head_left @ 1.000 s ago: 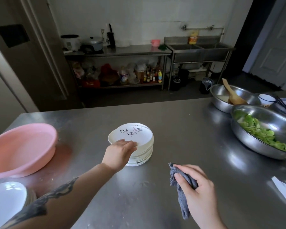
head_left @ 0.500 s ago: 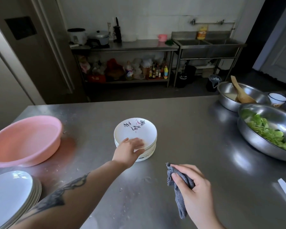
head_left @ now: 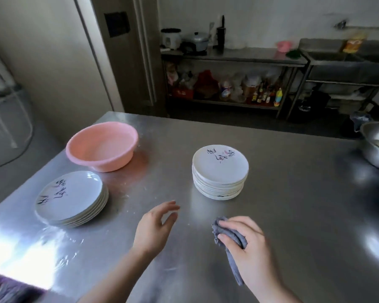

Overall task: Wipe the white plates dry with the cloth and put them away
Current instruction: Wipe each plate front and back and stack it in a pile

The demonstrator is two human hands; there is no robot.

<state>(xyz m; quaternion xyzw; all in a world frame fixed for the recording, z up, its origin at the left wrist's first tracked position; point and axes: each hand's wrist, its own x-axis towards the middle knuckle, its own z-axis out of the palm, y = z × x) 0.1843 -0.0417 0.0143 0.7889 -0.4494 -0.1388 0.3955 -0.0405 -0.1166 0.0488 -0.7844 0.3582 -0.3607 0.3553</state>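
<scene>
- There is one view only, from the camera on my head, wide-angle, so straight edges bow toward the frame's borders.
- It looks forward and down across the steel desk [head_left: 293, 204], with my left hand [head_left: 154, 228] and right hand [head_left: 247, 248] low and close in the frame.
- The desk fills the lower half; its near edge is out of frame.
- Beyond its far edge the view reaches the back wall, where a metal shelf [head_left: 232, 55] stands well apart, small and soft in focus.
</scene>
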